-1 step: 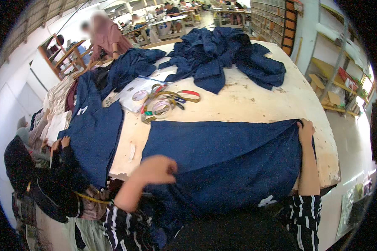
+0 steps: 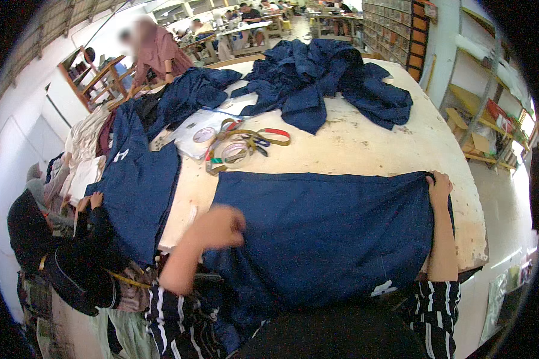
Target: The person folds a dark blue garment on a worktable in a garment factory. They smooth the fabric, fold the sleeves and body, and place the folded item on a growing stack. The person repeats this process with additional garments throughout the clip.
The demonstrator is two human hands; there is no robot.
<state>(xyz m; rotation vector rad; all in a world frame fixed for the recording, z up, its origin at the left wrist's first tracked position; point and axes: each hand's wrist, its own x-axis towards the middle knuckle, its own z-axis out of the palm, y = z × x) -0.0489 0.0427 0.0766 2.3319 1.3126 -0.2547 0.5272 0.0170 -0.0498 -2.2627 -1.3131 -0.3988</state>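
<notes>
Navy cloth (image 2: 326, 230) has one corner pinched by the right hand (image 2: 440, 188).

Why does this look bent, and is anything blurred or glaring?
Head view: the fisheye lens bows straight edges, the table edge included; head view: the left hand looks smeared, probably by motion, the right hand crisper; head view: light glares off the floor at right.
</notes>
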